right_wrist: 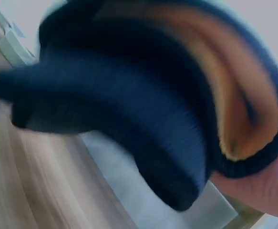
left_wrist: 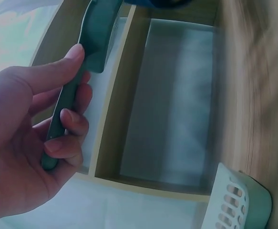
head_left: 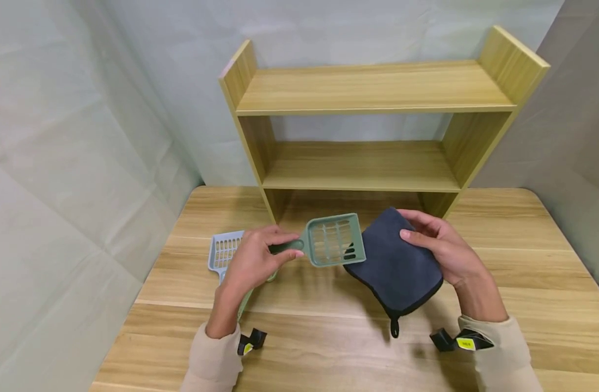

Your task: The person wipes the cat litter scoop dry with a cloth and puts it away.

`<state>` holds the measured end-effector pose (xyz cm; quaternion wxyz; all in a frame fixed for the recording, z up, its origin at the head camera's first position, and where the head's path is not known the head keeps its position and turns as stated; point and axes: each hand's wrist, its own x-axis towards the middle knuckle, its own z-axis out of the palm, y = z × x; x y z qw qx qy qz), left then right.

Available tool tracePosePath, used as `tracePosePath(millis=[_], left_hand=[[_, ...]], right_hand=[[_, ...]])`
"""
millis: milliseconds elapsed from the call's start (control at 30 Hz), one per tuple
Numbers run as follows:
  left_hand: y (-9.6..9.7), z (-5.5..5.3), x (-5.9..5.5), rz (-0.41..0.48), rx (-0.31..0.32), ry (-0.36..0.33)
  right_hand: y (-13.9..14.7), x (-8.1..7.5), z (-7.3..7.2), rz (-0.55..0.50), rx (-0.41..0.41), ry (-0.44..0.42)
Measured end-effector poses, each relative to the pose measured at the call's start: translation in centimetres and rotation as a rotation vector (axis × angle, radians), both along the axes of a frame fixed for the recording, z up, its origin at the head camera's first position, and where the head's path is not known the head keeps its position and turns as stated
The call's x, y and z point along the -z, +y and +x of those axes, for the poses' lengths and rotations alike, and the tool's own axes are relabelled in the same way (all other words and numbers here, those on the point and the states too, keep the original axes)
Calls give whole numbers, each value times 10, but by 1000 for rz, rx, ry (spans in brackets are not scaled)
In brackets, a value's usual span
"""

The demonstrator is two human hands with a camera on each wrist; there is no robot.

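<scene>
My left hand grips the handle of a green slotted litter scoop, its head pointing right. In the left wrist view, the fingers curl round the green handle. The right hand holds a folded dark navy cloth by its upper right side, thumb on top. A small black loop hangs from the cloth's lower corner. The scoop's front edge overlaps the cloth in the head view; whether they touch I cannot tell. Blurred in the right wrist view, the cloth shows an orange-brown inner side.
A light blue slotted scoop lies on the wooden table left of the left hand. Beneath that hand, a pale green piece is mostly hidden. A wooden two-tier shelf stands at the back.
</scene>
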<state>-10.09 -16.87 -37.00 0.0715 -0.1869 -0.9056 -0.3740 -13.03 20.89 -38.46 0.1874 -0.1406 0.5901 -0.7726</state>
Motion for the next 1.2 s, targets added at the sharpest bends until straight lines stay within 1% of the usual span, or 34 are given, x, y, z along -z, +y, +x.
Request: tracePosePath(millis=[133, 300, 400, 600, 767, 833, 1000, 1200], left_hand=[[1, 2, -2, -11, 41, -41], [3, 4, -2, -39, 116, -34], [5, 4, -2, -41, 174, -46], [9, 4, 0, -45, 256, -60], [12, 2, 5, -47, 305, -73], [13, 2, 7, -43, 320, -81], [17, 3, 6, -31, 354, -99], [24, 4, 8, -34, 366, -126]], right_hand=[[-5, 2, 0, 82, 70, 38], [-13, 4, 1, 236, 148, 129], [-18, 6, 2, 299, 165, 177], [-26, 10, 3, 305, 136, 219], [-31, 12, 3, 339, 77, 245], [-33, 12, 4, 349, 58, 244], [-37, 11, 5, 362, 37, 237], [-40, 14, 6, 366, 10, 256]])
